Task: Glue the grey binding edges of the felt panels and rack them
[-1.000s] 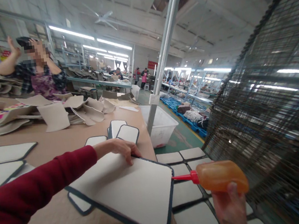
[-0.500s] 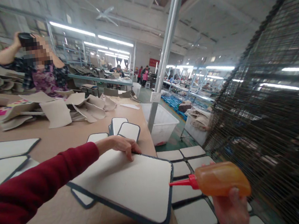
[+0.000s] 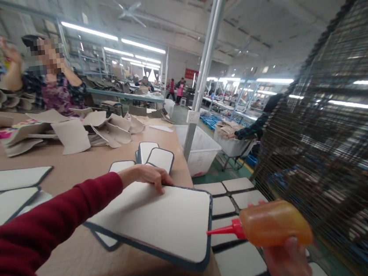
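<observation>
My left hand (image 3: 153,177) grips the far edge of a large white panel (image 3: 160,225) with rounded corners and a dark blue border. The thumb lies on the white face and the fingers curl at the edge. My right hand (image 3: 286,259) is wrapped around a squeeze bottle (image 3: 276,225) of amber liquid, held on its side. Its red nozzle (image 3: 223,230) points left, with the tip at the panel's right border. Under the panel, part of a smaller bordered panel (image 3: 105,240) shows on the table.
The brown-covered table (image 3: 50,250) carries smaller bordered panels (image 3: 160,159) and a heap of beige pieces (image 3: 70,135). Several white panels (image 3: 240,264) lie below the table's right edge. A metal post (image 3: 196,101), a white bin (image 3: 202,153) and wire mesh (image 3: 328,117) stand beyond. A co-worker (image 3: 55,90) is across the table.
The nozzle tip has moved slightly toward me along the panel's right border. The co-worker's hands have come apart near the head. A person's arm now shows at a cart on the right.
</observation>
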`<state>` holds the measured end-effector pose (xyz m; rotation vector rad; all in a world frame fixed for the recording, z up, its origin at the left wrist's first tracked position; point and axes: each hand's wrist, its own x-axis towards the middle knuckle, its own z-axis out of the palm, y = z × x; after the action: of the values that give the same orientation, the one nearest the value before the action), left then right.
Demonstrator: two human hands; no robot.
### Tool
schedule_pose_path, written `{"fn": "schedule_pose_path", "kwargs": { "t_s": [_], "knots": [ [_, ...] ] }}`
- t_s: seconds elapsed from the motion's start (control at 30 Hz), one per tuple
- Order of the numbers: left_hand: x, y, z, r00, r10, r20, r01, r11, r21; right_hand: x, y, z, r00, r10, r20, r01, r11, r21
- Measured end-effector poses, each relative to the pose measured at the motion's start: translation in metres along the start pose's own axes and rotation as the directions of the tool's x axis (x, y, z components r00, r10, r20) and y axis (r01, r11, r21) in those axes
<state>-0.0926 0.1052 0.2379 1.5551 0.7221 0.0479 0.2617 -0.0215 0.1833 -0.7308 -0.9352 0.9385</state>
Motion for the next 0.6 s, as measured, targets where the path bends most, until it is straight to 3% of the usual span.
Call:
{"fn": "schedule_pose_path", "kwargs": {
  "t_s": [0.2,0.37,0.6],
  "knots": [
    [-0.002,-0.003,0.0,1.0,0.028,0.003,-0.028,1.0,-0.008,-0.007,-0.007,0.011,0.997,0.022,-0.072,-0.022,1.0,0.012],
    [-0.004,-0.004,0.001,0.999,0.033,-0.008,-0.033,0.999,-0.031,-0.005,-0.004,0.003,0.999,0.035,-0.022,-0.033,0.997,0.067],
    [-0.003,-0.011,-0.002,0.999,0.047,-0.015,-0.048,0.997,-0.061,-0.01,-0.006,0.005,1.0,0.007,-0.016,-0.007,1.0,0.014]
  ]
}}
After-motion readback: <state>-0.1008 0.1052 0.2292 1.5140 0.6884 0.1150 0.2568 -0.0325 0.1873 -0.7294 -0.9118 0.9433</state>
